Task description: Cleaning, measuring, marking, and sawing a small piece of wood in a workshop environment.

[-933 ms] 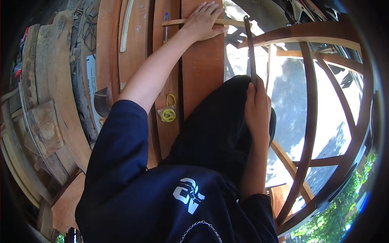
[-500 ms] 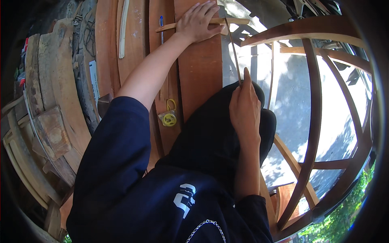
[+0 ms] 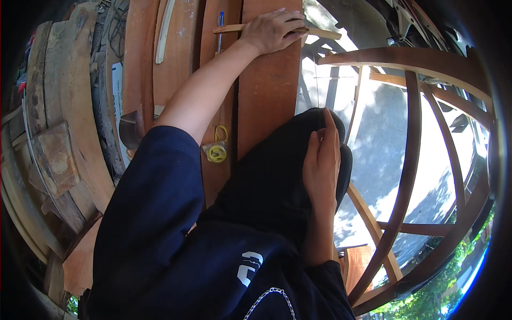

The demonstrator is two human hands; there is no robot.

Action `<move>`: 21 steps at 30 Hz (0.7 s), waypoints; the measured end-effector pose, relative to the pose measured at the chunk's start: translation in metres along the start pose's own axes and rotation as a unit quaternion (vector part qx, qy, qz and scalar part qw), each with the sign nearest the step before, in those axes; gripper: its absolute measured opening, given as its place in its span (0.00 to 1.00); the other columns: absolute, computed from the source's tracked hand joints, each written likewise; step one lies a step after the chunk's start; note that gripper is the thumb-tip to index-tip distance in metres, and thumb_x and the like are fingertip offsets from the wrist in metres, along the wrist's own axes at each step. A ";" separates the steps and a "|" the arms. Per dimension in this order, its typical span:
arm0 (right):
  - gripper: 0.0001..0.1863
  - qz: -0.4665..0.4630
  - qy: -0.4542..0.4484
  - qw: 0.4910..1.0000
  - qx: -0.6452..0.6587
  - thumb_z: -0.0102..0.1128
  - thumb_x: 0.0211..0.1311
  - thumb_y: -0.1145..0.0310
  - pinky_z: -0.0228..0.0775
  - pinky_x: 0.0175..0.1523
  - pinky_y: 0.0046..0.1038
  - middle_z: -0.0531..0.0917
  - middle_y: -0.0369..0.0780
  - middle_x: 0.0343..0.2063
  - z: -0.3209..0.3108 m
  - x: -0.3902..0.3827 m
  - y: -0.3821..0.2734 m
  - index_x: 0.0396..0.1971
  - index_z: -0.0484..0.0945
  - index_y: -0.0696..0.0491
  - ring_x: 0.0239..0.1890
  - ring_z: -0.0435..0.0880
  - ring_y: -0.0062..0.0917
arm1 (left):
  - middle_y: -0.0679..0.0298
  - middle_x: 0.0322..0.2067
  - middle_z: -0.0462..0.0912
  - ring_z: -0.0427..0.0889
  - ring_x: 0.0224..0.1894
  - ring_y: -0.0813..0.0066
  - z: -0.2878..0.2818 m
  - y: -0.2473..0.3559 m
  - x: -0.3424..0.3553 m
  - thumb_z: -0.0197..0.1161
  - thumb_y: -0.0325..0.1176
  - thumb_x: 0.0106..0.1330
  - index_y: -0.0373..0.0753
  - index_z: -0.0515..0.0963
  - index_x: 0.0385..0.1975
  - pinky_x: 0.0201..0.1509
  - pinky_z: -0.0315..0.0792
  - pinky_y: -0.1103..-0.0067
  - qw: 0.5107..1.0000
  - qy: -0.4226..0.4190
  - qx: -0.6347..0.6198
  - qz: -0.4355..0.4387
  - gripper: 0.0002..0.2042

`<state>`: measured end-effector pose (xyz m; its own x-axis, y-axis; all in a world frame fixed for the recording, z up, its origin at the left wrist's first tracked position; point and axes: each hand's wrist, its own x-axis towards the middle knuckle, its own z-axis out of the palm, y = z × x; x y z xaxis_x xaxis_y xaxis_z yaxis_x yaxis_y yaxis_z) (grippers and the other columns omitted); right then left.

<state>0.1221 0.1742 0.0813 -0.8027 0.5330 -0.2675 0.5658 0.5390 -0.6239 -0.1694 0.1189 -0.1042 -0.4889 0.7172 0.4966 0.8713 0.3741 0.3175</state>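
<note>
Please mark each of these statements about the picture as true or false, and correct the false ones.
1. The left hand presses on a thin light wooden strip that lies across the reddish-brown board. True.
2. The right hand holds the yellow tape measure. False: the tape measure lies on a board beside the left arm, apart from both hands.
3. A blue pen lies on a board near the left hand. True.
4. The right hand rests flat on the reddish-brown board. False: it is raised over the dark trouser leg, to the right of the board.
5. A curved wooden frame stands to the person's right. True.
</note>
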 end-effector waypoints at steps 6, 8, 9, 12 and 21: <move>0.20 -0.015 0.003 1.000 0.014 0.50 0.77 0.72 0.78 0.43 0.39 0.80 0.49 0.44 -0.005 -0.007 0.000 0.64 0.75 0.59 0.36 0.87 0.41 | 0.77 0.57 0.81 0.83 0.58 0.63 -0.005 0.004 -0.001 0.61 0.53 0.72 0.53 0.82 0.48 0.63 0.80 0.65 0.999 -0.011 0.015 -0.028 0.14; 0.19 0.025 -0.005 0.999 0.035 0.52 0.76 0.72 0.78 0.41 0.37 0.82 0.48 0.43 -0.005 -0.008 -0.001 0.63 0.77 0.58 0.34 0.88 0.40 | 0.77 0.57 0.81 0.83 0.59 0.64 -0.006 0.004 0.000 0.60 0.53 0.73 0.54 0.82 0.49 0.60 0.81 0.65 0.999 -0.029 -0.005 -0.027 0.14; 0.20 -0.023 0.028 0.999 -0.012 0.53 0.76 0.73 0.78 0.39 0.36 0.84 0.47 0.41 -0.005 -0.008 -0.002 0.64 0.77 0.57 0.32 0.88 0.37 | 0.77 0.57 0.81 0.83 0.59 0.64 -0.006 0.004 0.000 0.60 0.53 0.73 0.54 0.82 0.49 0.60 0.81 0.65 0.999 -0.029 -0.007 -0.027 0.14; 0.20 -0.111 0.105 0.986 -0.063 0.56 0.74 0.73 0.78 0.36 0.33 0.88 0.46 0.38 -0.003 -0.006 -0.003 0.64 0.78 0.54 0.29 0.88 0.31 | 0.78 0.57 0.81 0.82 0.60 0.64 -0.005 0.004 0.001 0.59 0.53 0.73 0.54 0.82 0.49 0.58 0.82 0.65 0.999 -0.024 0.002 -0.023 0.14; 0.22 -0.089 0.137 0.983 0.083 0.65 0.68 0.78 0.66 0.29 0.20 0.84 0.40 0.27 -0.001 0.002 -0.004 0.61 0.82 0.55 0.22 0.75 0.16 | 0.77 0.54 0.81 0.84 0.56 0.66 -0.010 0.009 0.001 0.60 0.50 0.74 0.52 0.81 0.47 0.56 0.82 0.65 1.000 0.001 0.019 -0.021 0.13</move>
<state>0.1186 0.1743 0.0841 -0.7925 0.6078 0.0498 0.3649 0.5380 -0.7598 -0.1626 0.1175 -0.0930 -0.5244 0.6997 0.4852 0.8514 0.4252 0.3071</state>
